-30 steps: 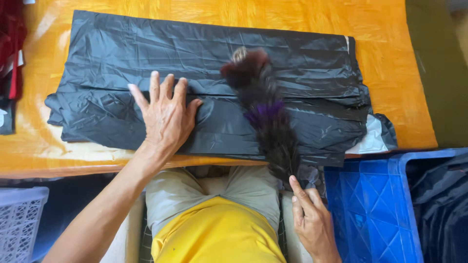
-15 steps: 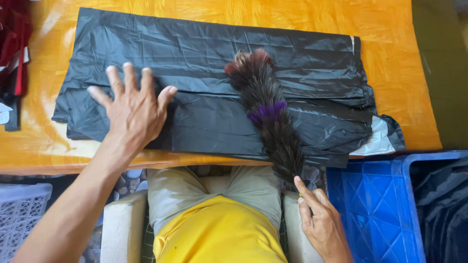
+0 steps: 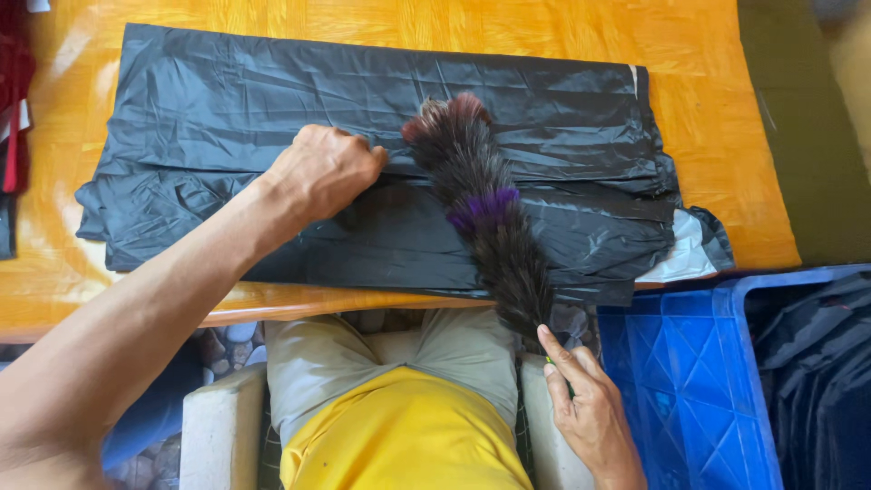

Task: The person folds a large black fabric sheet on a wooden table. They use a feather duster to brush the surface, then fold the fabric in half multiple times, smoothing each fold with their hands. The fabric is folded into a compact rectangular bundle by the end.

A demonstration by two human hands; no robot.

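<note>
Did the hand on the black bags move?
Yes. The left hand slid right across the black plastic bags, closer to the feather duster, and curled from flat into a fist.

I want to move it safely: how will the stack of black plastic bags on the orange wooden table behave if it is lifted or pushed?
The stack of black plastic bags looks thin and creased, so it will probably sag limply when lifted. Its glossy sheen suggests the layers may slide apart if pushed. The left hand pressing on it and the dark feather duster lying across it hint that it is light.
</note>
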